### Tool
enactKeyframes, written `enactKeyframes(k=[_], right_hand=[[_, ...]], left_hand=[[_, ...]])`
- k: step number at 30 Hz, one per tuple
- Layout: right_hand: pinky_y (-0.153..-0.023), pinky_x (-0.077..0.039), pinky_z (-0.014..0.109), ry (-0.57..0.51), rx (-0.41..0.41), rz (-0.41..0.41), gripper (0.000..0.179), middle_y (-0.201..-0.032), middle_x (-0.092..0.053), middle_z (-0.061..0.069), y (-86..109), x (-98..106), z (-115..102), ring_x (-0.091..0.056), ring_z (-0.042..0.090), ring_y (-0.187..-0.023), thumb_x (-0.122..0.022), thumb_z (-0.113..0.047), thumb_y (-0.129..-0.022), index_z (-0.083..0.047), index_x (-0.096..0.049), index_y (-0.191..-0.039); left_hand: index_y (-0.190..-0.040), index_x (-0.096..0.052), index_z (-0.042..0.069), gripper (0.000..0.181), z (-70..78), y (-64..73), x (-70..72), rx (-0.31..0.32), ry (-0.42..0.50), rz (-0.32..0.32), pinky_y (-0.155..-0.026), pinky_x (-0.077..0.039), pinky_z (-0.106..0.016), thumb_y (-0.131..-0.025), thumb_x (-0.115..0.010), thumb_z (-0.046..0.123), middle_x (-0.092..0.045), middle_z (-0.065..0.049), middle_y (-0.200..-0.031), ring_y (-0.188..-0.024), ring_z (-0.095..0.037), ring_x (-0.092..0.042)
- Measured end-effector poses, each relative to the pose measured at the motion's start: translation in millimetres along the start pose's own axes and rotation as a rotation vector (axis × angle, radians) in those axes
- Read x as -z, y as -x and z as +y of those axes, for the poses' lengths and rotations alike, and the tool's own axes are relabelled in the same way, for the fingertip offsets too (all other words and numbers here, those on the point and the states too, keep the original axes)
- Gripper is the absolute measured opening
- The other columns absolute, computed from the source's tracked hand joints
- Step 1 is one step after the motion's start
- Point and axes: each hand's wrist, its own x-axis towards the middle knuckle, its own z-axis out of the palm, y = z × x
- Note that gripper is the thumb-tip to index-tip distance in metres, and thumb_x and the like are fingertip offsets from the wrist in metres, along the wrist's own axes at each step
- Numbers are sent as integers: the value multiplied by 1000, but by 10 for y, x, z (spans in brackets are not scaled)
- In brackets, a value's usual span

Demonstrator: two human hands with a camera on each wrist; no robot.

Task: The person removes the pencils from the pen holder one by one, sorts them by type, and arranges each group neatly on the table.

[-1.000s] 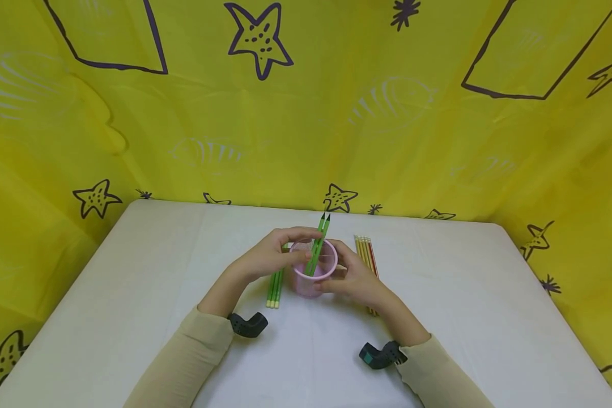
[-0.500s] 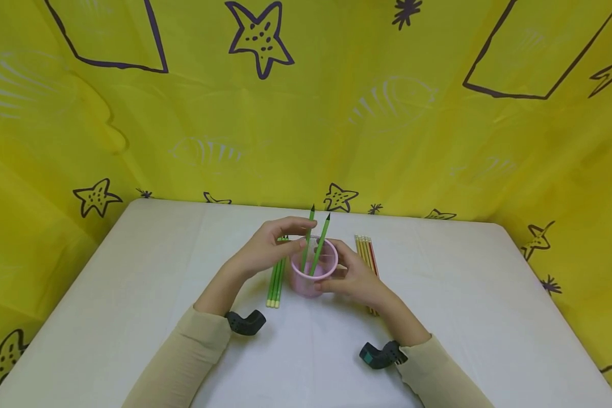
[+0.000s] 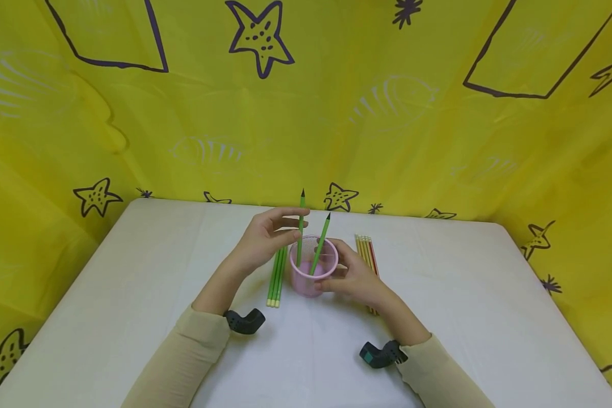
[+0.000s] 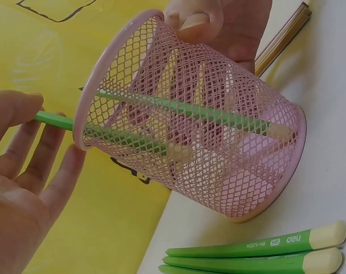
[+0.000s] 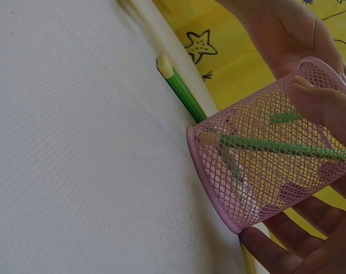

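Note:
A pink mesh pencil cup (image 3: pixel 305 286) stands on the white table, and my right hand (image 3: pixel 361 279) grips its right side with fingers and thumb curled round the wall. My left hand (image 3: pixel 259 241), above the cup's left rim, pinches a green pencil (image 3: pixel 300 246) with its dark tip up. In the left wrist view this pencil's cream end is inside the cup, above the bottom. A second green pencil (image 3: pixel 321 242) leans in the cup, tip up, its cream end (image 4: pixel 280 132) near the base. Several green pencils (image 3: pixel 275 284) lie left of the cup, partly hidden by my left hand.
Several yellow pencils (image 3: pixel 363 249) and a red one (image 3: pixel 373 259) lie in a row on the right, partly behind my right hand. A yellow patterned curtain (image 3: pixel 306 113) hangs behind the table's (image 3: pixel 183 243) far edge.
My left hand has moved left and up with one green pencil, drawing it away from the second pencil, which stays in the cup. The right hand has kept its grip on the cup.

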Motion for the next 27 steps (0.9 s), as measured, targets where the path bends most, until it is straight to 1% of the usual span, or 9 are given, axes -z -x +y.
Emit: enactKeyframes(k=[5,8,13,16,22,27], right_hand=[[-103,-48,54,-2,2,-1,86,-145,-45,23,0,1,5,-51,39,-127,-83,1,-75,-3,-37,-148],[-103,-48,53,3,-1,1,86,-146,-45,22,0,2,6,-51,38,-128,-84,0,-75,-4,-38,-148],[-103,-48,54,1,2,1,87,-146,-45,22,1,4,6,-50,38,-128,-84,0,-75,-4,-37,-148],[-103,-48,54,-6,7,-2,86,-146,-45,23,-2,6,7,-50,38,-128,-84,1,-75,-3,-37,-148],[-104,-47,54,-3,8,-4,86,-146,-45,22,-4,2,5,-50,38,-128,-84,0,-75,-3,-38,-148],[-104,-47,54,-1,2,0,86,-146,-45,22,-4,1,7,-50,38,-128,-84,0,-75,-3,-38,-148]], left_hand=[[-133,-61,9,39,33,3,15,-30,30,36,-98,-54,-38,-94,-66,3,-63,-6,-132,-118,-25,-63],[-133,-59,7,40,53,4,25,-47,63,46,-94,-56,-39,-94,-66,1,-62,-7,-133,-116,-25,-64],[-133,-58,5,39,77,6,39,-55,122,63,-91,-58,-40,-94,-65,-1,-60,-7,-133,-113,-25,-66],[-132,-58,5,38,87,8,52,-64,132,82,-89,-59,-40,-95,-65,1,-61,-7,-131,-111,-25,-67],[-124,-61,8,29,104,16,80,-76,180,141,-86,-60,-39,-96,-65,4,-65,-7,-125,-103,-22,-70],[-120,-59,11,28,131,22,89,-75,246,160,-85,-60,-39,-95,-64,1,-63,-10,-125,-100,-20,-71]])
